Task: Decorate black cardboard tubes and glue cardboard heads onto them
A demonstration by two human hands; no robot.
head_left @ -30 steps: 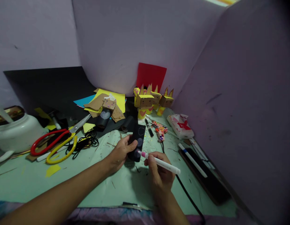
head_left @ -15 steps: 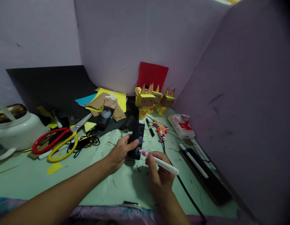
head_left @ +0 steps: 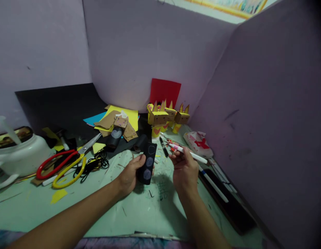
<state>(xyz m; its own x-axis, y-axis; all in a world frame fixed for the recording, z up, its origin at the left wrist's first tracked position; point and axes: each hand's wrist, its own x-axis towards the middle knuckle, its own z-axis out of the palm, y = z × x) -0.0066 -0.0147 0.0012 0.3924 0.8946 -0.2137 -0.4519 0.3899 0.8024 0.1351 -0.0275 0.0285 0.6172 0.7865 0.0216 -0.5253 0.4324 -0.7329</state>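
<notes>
A black paper tube [head_left: 148, 166] stands tilted in my left hand [head_left: 130, 175], whose thumb presses its side while fingertips show behind it. Three rounded marks run down its face: the top one is an outline, the lower two are filled in pale purple. My right hand [head_left: 185, 169] is closed round a white marker [head_left: 194, 155] with a pink tip end, which points up and left, apart from the tube. Just beyond that marker lies a black pen [head_left: 163, 147].
Red-and-yellow scissors [head_left: 77, 157], black cord [head_left: 95, 164] and a white pot [head_left: 22, 152] are at left. Horned cardboard figures [head_left: 160, 119] stand at the back by red card [head_left: 164, 92]. A tissue pack [head_left: 198, 143] and dark tray [head_left: 235, 211] sit at right.
My right hand has lifted the marker off the tube and moved up and right. The tube's lowest mark shows fully now. The whole view has tilted up slightly.
</notes>
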